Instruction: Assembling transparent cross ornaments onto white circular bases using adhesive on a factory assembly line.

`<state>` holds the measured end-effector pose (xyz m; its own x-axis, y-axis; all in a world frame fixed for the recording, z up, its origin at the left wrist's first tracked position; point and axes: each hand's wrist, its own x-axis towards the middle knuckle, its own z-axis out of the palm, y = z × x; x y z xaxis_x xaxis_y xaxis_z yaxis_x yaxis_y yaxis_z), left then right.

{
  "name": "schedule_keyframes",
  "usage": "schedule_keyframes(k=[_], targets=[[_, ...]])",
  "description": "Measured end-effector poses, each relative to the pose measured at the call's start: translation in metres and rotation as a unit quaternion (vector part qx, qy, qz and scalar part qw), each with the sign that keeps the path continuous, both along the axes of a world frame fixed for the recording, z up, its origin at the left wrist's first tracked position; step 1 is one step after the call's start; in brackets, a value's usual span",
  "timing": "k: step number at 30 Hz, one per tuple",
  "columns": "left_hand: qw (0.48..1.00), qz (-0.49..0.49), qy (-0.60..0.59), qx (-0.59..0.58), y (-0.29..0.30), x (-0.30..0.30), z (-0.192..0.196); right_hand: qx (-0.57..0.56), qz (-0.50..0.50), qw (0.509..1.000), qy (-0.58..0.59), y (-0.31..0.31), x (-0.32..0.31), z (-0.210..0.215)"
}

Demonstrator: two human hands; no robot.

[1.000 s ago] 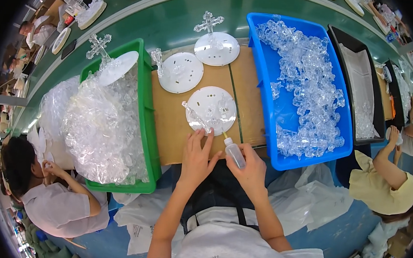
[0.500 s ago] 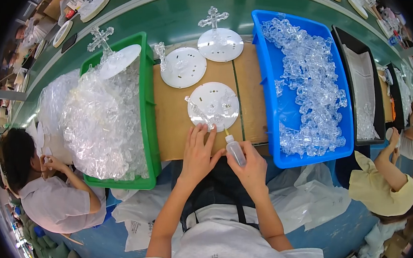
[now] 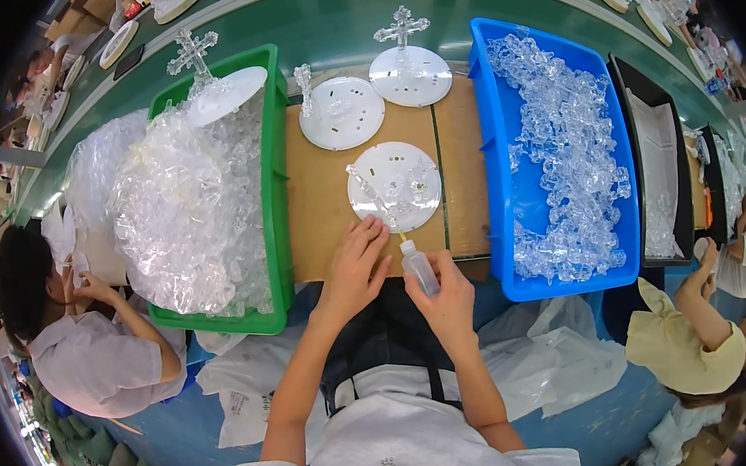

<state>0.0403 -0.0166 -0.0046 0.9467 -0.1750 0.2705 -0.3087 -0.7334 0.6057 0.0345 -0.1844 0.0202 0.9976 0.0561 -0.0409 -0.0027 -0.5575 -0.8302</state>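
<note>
A round white plate (image 3: 394, 182) with small slots and clear plastic parts on it lies in front of me. My left hand (image 3: 354, 267) rests at its near left edge, fingers stretched out, apparently holding nothing. In my right hand (image 3: 448, 302) is a small translucent squeeze bottle (image 3: 420, 269). Its thin yellow nozzle points at the near rim of the plate; whether it touches a part there, I cannot tell. Two similar plates lie beyond: one (image 3: 341, 112) with a clear piece at its left edge, another (image 3: 410, 76) with a clear cross (image 3: 401, 27) at its far side.
Cardboard (image 3: 308, 219) covers the worktop. At left, a green bin (image 3: 276, 260) is heaped with bagged clear parts, a plate with a cross on top. A blue bin (image 3: 500, 234) of clear pieces stands right, beside a black tray (image 3: 672, 160). People sit on both sides.
The view has shifted slightly. My left fingers have drawn back from the clear parts toward the plate's near left edge. The bottle's nozzle has moved slightly left along the near rim.
</note>
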Motion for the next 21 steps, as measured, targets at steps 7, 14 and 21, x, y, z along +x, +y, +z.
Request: schedule_keyframes(k=[7, 14, 21], targets=[[1.0, 0.0, 0.008, 0.008, 0.001, -0.001, 0.002, 0.01, -0.025, 1.0, 0.012, -0.006, -0.003, 0.001], [1.0, -0.012, 0.015, 0.016, 0.001, -0.001, 0.003, 0.001, -0.006, 1.0, 0.019, -0.01, 0.0, 0.002], [1.0, -0.013, 0.022, 0.015, 0.002, -0.002, 0.004, 0.046, -0.017, 0.998, 0.042, -0.013, -0.003, -0.001]])
